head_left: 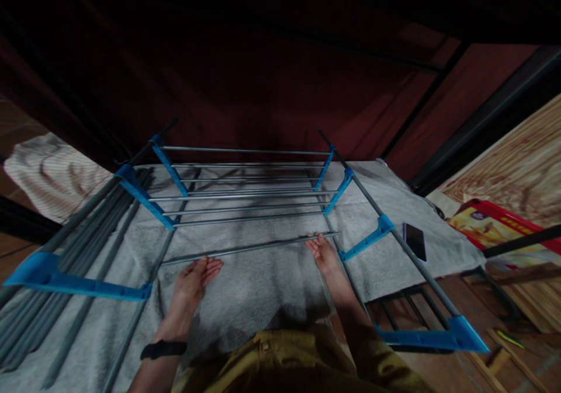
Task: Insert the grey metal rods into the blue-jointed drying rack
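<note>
A thin grey metal rod [258, 247] lies level across both my hands. My left hand [195, 279] pinches it near its left end, with the palm partly turned up. Closer to the rod's right end, my right hand [323, 254] grips it between thumb and fingers. Around it stands a rack frame of grey tubes with blue plastic brackets. Several crossbars [245, 197] span the far brackets. A blue bracket [366, 241] at the right and a near-left bracket [79, 279] have no crossbar between them.
Several loose grey tubes [83, 247] lie along the left side. A grey cloth [263, 305] covers the surface beneath. At the right are a phone [414, 242] and a red and yellow package [495, 223]. A dark red panel [245, 77] rises behind, and a striped cloth [52, 174] sits far left.
</note>
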`<state>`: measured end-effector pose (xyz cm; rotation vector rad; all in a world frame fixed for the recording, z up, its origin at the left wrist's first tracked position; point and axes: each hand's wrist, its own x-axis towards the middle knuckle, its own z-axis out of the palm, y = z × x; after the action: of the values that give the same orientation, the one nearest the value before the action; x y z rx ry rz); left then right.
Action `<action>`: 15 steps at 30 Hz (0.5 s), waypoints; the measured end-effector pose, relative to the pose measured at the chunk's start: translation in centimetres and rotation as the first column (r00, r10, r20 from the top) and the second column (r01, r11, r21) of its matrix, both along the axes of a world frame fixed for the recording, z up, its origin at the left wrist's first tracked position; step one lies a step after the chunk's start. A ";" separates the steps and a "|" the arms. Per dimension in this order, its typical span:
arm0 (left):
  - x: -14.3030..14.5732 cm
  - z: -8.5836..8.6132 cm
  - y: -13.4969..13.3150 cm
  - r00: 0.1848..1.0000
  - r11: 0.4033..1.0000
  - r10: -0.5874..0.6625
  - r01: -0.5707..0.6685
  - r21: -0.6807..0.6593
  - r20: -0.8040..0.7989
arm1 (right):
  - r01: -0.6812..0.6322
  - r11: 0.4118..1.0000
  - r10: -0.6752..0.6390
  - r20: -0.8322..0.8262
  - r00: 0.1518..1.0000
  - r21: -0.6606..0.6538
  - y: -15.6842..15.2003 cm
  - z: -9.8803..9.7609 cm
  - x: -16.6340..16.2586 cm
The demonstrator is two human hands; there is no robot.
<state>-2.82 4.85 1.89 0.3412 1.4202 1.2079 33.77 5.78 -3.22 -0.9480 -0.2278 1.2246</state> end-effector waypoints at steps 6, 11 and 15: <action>1.0 -1.4 -0.7 0.908 0.969 -0.056 0.150 0.198 -0.415 | 0.004 1.000 -0.004 -0.002 1.000 -0.006 0.0 -0.1 0.1; 1.3 -2.5 -0.4 0.380 0.756 0.091 0.575 0.312 -0.921 | -0.007 1.000 0.007 0.006 1.000 -0.002 -0.1 -0.3 0.2; 0.9 -3.6 0.0 -0.112 0.673 0.169 0.739 0.032 -0.979 | -0.032 0.999 0.031 0.011 0.999 0.018 -0.2 -0.4 0.5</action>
<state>-1.91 4.81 -1.67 2.4849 1.7802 0.7976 34.25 5.61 -3.67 -0.9385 -0.2632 1.2445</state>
